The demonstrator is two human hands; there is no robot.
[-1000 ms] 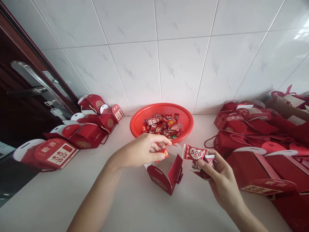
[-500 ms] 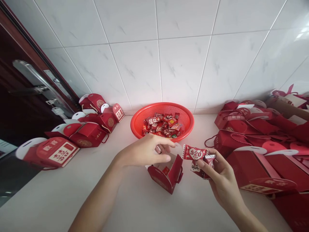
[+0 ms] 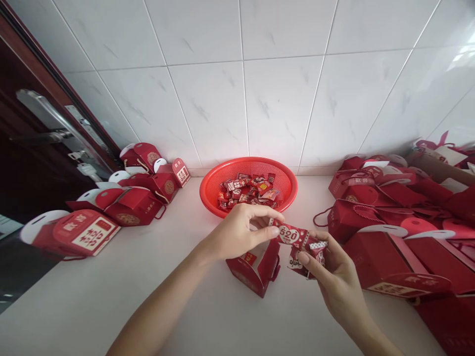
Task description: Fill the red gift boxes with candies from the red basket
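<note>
My left hand [image 3: 243,230] pinches the left end of a red wrapped candy marked 520 [image 3: 289,234]. Its right end touches the fingers of my right hand [image 3: 332,269], which holds more small wrapped candies [image 3: 306,259] between thumb and fingers. Below my left hand stands an open red box [image 3: 252,272] with a red packet [image 3: 248,258] inside; my hand covers its back part. Behind, a red plastic basket [image 3: 285,198] holds many wrapped candies [image 3: 260,188].
Red gift boxes [image 3: 137,205] stand along the left of the white table [image 3: 208,316]. Many more red boxes [image 3: 393,257] crowd the right side. A tiled wall [image 3: 282,109] rises behind, and a dark door with a metal handle [image 3: 55,118] is at the left.
My left hand has moved right and its fingers have closed on the 520 candy. That candy has shifted slightly left and down from its earlier place.
</note>
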